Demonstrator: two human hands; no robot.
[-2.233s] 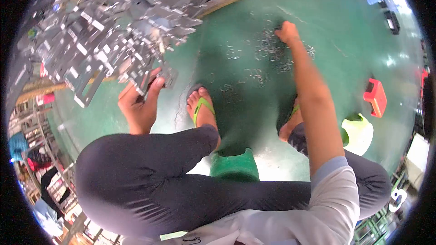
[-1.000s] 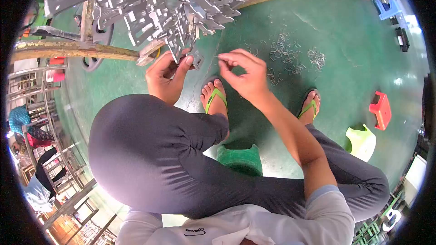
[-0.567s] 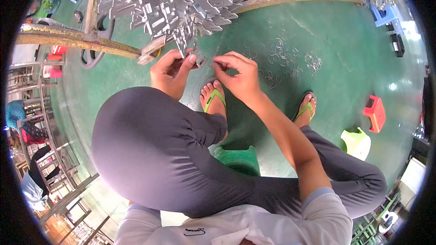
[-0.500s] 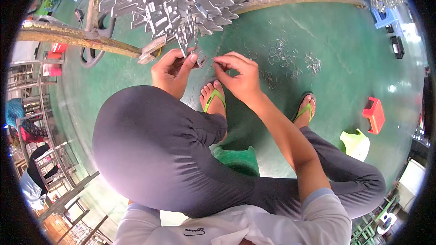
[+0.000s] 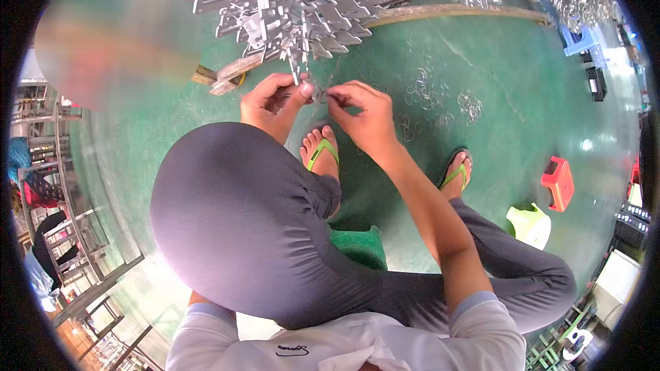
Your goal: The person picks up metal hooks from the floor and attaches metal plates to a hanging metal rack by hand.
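Note:
My left hand (image 5: 273, 106) pinches a small grey metal part (image 5: 317, 93) between thumb and fingers, just under the lowest tip of a hanging cluster of flat metal parts (image 5: 302, 14). Close beside it on the right, my right hand (image 5: 364, 111) has thumb and forefinger pressed together at the part's edge. Whatever sits in that right pinch is too small to make out. Above both hands, the cluster fills the top middle of the view.
Thin bent wire pieces (image 5: 426, 89) lie scattered on the green floor, with a denser pile (image 5: 470, 107) to their right. A wooden bar (image 5: 460, 12) runs behind. More metal parts hang at upper right. Red (image 5: 558, 184) and lime (image 5: 529, 225) stools stand right. A blurred patch covers upper left.
The gap between my hands has narrowed, and my right fingertips now meet the part's edge. The view has shifted slightly, so the cluster appears lower and further right.

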